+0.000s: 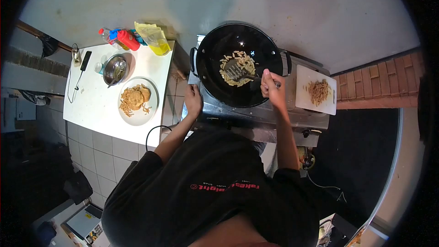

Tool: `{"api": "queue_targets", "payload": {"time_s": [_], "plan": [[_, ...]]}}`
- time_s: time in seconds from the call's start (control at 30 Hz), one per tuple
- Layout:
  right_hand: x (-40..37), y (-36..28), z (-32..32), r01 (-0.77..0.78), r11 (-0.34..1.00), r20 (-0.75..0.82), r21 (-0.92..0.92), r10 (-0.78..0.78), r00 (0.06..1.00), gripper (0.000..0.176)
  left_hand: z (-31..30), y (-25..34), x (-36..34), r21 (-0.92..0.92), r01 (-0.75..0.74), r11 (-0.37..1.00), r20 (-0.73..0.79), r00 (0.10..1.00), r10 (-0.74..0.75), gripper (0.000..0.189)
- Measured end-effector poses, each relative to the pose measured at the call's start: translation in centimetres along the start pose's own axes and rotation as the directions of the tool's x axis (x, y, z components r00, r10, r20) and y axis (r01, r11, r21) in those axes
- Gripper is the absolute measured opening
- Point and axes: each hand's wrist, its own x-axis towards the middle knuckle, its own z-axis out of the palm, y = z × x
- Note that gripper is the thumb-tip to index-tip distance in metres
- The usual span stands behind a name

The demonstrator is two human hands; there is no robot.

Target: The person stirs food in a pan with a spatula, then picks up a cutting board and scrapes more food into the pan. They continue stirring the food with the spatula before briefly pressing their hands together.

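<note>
My right hand (273,88) is closed around the handle of a slotted spatula (236,70). The spatula's head rests among pale, short strips of food (242,59) at the bottom of a large black wok (215,41). My left hand (193,100) lies at the stove's left edge, just below the wok's left handle (193,61), fingers stretched forward and seemingly holding nothing. The wok sits on a metal stove (228,116). To its right, a white cutting board (302,96) bears a pile of browned strips (318,92).
On the white table (87,110) at left stand a plate (137,120) of food, a metal bowl (114,69), a red bottle (128,40) and a yellow bag (155,39). A black-handled utensil (85,61) lies there too. A wall (283,9) rises behind the stove.
</note>
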Motion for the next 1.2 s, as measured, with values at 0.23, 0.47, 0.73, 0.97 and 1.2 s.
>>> {"api": "queue_targets", "payload": {"time_s": [0.23,0.47,0.73,0.97,1.2], "plan": [[-0.8,0.4,0.5,-0.044,0.969,-0.142,0.243,0.081,0.987,0.045,0.0,0.1,0.0,-0.015,-0.015,1.0,-0.003,1.0,0.015,0.031],[-1.6,-0.3,0.3,-0.028,0.823,-0.206,0.568,0.176,0.963,0.039,0.2,-0.1,0.1,0.005,-0.016,1.0,-0.018,1.0,0.016,0.031],[-2.3,-3.1,-0.1,-0.081,0.81,-0.179,0.581,0.225,0.958,0.038,0.4,-0.8,0.3,-0.033,-0.008,0.999,-0.001,1.0,0.008,0.03],[-1.2,-1.3,1.4,0.011,0.972,-0.273,0.233,0.054,0.96,0.043,0.2,-0.3,0.1,-0.053,-0.009,0.999,-0.001,1.0,0.009,0.029],[-1.2,-0.4,1.7,0.034,0.999,-0.184,-0.002,-0.034,0.982,0.042,0.4,-0.7,0.2,-0.009,0.004,1.0,0.014,1.0,-0.004,0.03]]}}
